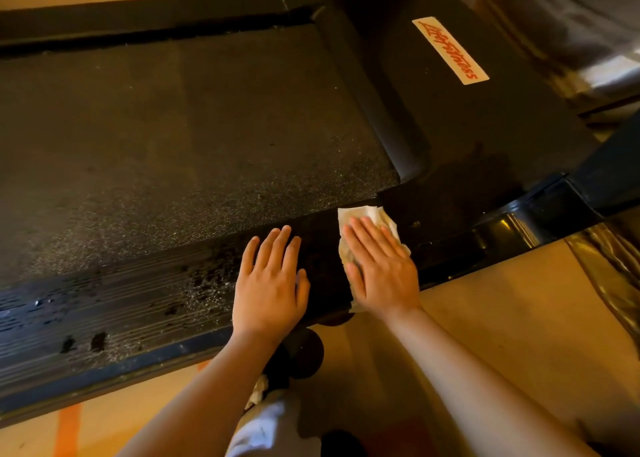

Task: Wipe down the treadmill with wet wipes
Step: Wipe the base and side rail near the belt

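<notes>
We are viewing the treadmill (263,117) from above; it is filling most of the frame, running left to right. Its dark belt (145,166) is showing pale specks, thickest toward the near right corner. The motor cover (485,127) is sitting at the right end, carrying a white label (450,51) with red script. The black ribbed rail (114,318) is running along the belt's near edge and is showing wet-looking blotches left of the hands. The tan floor (512,318) is lying near and right of the rail, with an orange strip (67,429) crossing it at the near left.

The left hand (270,283) is resting palm down on the rail, fingers straight and slightly spread, gripping nothing. The right hand (381,269) is lying just beside it to the right, palm flat and fingers straight, pressing the wipe (360,216) onto the rail without curling round it. The wipe, white and creased, is lying at the right end of the rail, where it meets the motor cover; its far edge is showing beyond the fingertips. A small crumpled pale scrap (258,391) is lying below the rail, near a light-clothed knee (266,422); we cannot tell what it is.
</notes>
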Motion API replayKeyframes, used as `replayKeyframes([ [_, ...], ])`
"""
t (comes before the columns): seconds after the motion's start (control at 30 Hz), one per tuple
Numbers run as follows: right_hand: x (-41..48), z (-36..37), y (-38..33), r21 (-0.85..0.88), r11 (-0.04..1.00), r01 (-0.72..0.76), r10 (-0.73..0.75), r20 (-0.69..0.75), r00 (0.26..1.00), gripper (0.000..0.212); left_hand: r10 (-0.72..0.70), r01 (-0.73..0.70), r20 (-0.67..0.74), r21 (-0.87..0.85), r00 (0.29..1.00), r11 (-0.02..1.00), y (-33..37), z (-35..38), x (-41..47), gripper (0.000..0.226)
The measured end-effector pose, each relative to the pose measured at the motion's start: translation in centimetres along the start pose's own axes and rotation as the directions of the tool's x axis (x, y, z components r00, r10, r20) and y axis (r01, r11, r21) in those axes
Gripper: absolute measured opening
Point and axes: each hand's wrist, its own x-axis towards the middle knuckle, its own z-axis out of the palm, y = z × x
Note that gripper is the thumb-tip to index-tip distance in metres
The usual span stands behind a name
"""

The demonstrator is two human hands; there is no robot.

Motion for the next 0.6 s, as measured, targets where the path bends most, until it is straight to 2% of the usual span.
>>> replayKeyframes([
  [0.1, -0.3, 0.7, -1.0, 0.000, 0.998, -0.066, 0.065, -0.054, 0.996, 0.055, 0.009, -0.009, 0.006, -0.005, 1.000, 1.000, 0.0, 0.0, -0.2, 0.053],
  [0.2, 0.0, 1.3, -3.0, -0.022, 0.999, -0.046, 0.045, -0.063, 0.997, 0.055, 0.015, -0.015, 0.012, -0.011, 1.000, 1.000, -0.1, 0.1, 0.0, 0.052],
  [0.3, 0.2, 1.9, -5.2, -0.054, 0.999, -0.005, 0.004, -0.012, 1.000, 0.054, 0.024, -0.025, -0.009, -0.037, 1.000, 0.999, -0.4, -0.3, 0.0, 0.052],
  [0.43, 0.6, 2.5, -7.9, -0.083, 0.996, -0.022, 0.030, 0.095, 0.995, 0.059, -0.004, -0.004, -0.081, -0.095, 0.997, 0.995, -2.0, -1.7, -1.5, 0.051],
  [0.6, 0.9, 2.4, -10.1, -0.086, 0.996, -0.028, 0.043, 0.177, 0.983, 0.062, -0.006, 0.005, -0.032, -0.050, 0.999, 0.999, -6.0, -2.4, -4.7, 0.052],
])
